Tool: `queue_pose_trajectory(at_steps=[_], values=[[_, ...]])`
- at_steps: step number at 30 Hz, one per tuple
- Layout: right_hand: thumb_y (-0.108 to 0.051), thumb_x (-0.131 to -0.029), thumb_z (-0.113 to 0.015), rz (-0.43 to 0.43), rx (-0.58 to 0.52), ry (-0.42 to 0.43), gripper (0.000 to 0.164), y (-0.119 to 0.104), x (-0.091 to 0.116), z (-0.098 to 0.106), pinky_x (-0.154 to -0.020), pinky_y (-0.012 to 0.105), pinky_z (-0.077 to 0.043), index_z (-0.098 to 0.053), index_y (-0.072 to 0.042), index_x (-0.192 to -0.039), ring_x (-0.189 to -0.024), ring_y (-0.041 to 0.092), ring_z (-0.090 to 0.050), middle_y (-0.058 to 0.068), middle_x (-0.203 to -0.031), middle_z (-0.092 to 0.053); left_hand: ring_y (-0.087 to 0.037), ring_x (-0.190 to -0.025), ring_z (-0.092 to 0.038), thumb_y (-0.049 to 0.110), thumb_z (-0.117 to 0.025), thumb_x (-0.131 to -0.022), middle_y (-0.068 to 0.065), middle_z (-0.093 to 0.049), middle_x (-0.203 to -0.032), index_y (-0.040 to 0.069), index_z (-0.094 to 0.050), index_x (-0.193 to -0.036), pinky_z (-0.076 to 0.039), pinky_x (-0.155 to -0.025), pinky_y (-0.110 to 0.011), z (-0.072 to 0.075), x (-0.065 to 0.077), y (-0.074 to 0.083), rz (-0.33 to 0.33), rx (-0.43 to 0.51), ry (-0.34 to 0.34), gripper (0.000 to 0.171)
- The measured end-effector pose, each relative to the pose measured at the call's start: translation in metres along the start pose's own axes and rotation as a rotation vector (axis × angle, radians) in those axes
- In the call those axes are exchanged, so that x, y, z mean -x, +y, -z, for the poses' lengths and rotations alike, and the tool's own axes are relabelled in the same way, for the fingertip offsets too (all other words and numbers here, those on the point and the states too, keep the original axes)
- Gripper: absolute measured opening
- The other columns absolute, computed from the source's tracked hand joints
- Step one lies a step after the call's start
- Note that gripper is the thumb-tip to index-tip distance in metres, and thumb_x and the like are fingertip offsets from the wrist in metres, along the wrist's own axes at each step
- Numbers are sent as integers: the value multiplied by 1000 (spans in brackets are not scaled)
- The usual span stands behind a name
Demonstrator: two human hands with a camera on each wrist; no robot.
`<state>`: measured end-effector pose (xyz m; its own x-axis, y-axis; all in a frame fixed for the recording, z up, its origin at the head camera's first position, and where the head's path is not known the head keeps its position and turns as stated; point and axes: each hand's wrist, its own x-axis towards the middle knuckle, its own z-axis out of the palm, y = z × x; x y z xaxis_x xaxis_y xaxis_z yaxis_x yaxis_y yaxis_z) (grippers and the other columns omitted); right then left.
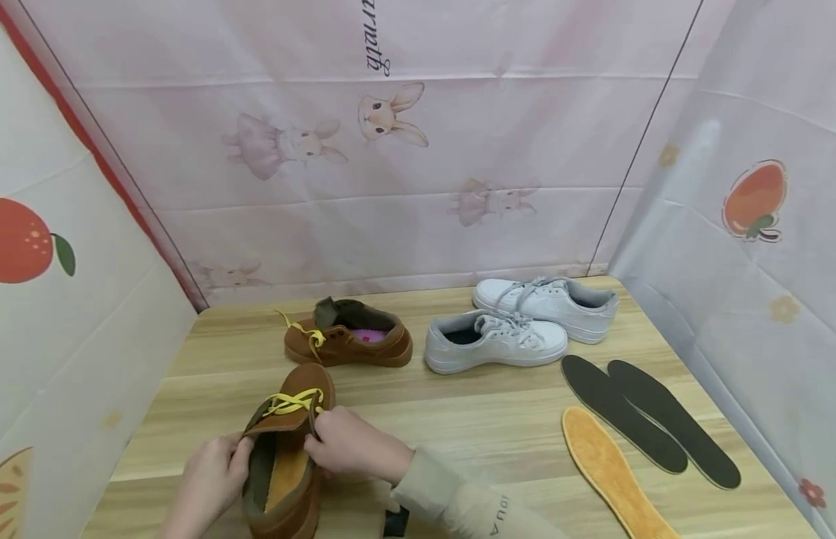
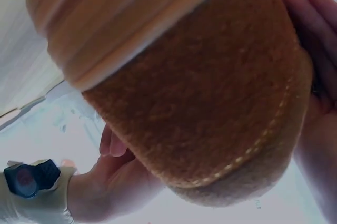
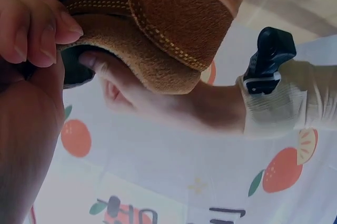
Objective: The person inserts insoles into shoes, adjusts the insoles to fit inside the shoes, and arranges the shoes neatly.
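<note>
At the front left, a brown shoe (image 1: 308,380) with yellow laces (image 1: 295,402) points toward the back wall, its opening facing me. An orange fuzzy insole (image 1: 286,471) lies inside it. My left hand (image 1: 214,473) pinches the left edge of the opening near the tongue (image 1: 278,424). On the other side, my right hand (image 1: 346,442) grips the right edge beside the laces, fingers curled over it. The left wrist view is filled by the shoe's suede heel (image 2: 205,81). From the right wrist, the stitched side (image 3: 174,18) shows between both hands.
Behind it stands a second brown shoe (image 1: 346,348) with a pink insole (image 1: 368,335). Two white sneakers (image 1: 505,348) sit at the back, slightly right. Two dark insoles (image 1: 623,412) and another orange insole (image 1: 609,471) lie on the wooden table (image 1: 451,419) at the right. Printed cloth walls (image 1: 418,224) enclose it.
</note>
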<state>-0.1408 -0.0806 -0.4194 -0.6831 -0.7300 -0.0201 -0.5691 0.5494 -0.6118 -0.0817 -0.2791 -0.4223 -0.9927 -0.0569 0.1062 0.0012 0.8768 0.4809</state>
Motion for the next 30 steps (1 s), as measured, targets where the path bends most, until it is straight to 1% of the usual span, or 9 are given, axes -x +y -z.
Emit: queue_pose_trajectory(at_steps=[6,10,13,17,20,22,24,27,30], values=[[-17,-96,-44,-50,-5,3,43,5,-10,-12,-37,16,-38,-47,-15,-54,-31,-1,-44,-10,-39,-46,-13,-47,-37,11,-47,-94,3,-39,-50,11,-54,-63,-30,-45,-29,-6,-8,-11,-2,-44,-3,32],[-20,-97,-45,-54,73,20,44,11,-15,-16,-36,18,-35,-44,-16,-53,-32,3,-38,-9,-40,-40,-14,-47,-39,13,-47,-93,2,-41,-51,10,-56,-66,-30,-47,-30,-8,-13,-10,14,-69,-40,29],[-23,-98,-44,-73,73,0,45,14,-16,-15,-37,19,-35,-45,-15,-53,-32,5,-38,-7,-40,-40,-15,-47,-38,13,-48,-93,1,-40,-51,9,-59,-69,-30,-46,-30,-6,-17,-6,23,-74,-77,26],[-28,-98,-45,-131,-32,-47,46,16,-15,-11,-39,21,-37,-49,-14,-54,-33,8,-42,-6,-40,-45,-14,-47,-38,14,-51,-92,2,-40,-51,10,-54,-64,-30,-47,-30,-2,-21,-5,10,-64,-108,29],[-32,-97,-49,-164,-115,-97,45,17,-12,-4,-38,24,-39,-51,-14,-55,-36,12,-47,-1,-44,-53,-12,-50,-42,19,-57,-90,3,-46,-54,11,-60,-68,-33,-48,-29,5,-24,-2,-1,-44,-136,24],[-32,-95,-53,-152,-149,-128,44,18,-10,3,-38,24,-40,-52,-14,-55,-37,13,-47,4,-48,-57,-10,-54,-50,28,-63,-88,4,-57,-61,12,-68,-78,-39,-50,-29,13,-26,3,-7,-16,-156,20],[-28,-94,-55,-126,-176,-154,43,19,-7,11,-38,23,-40,-52,-13,-55,-37,12,-48,7,-52,-61,-10,-60,-58,40,-66,-85,3,-65,-71,10,-72,-92,-45,-53,-30,25,-28,12,-19,8,-157,31],[-19,-94,-55,-46,-158,-154,43,19,-3,27,-39,19,-37,-49,-12,-52,-37,6,-46,5,-50,-59,-11,-68,-64,50,-65,-82,-1,-70,-80,5,-72,-99,-51,-60,-32,43,-35,30,-67,42,-126,49],[-9,-90,-54,18,-113,-103,40,21,-1,42,-39,18,-32,-49,-12,-50,-35,4,-41,-2,-44,-51,-10,-69,-64,54,-60,-84,1,-70,-80,7,-73,-99,-52,-62,-34,56,-44,52,-130,33,-62,50]])
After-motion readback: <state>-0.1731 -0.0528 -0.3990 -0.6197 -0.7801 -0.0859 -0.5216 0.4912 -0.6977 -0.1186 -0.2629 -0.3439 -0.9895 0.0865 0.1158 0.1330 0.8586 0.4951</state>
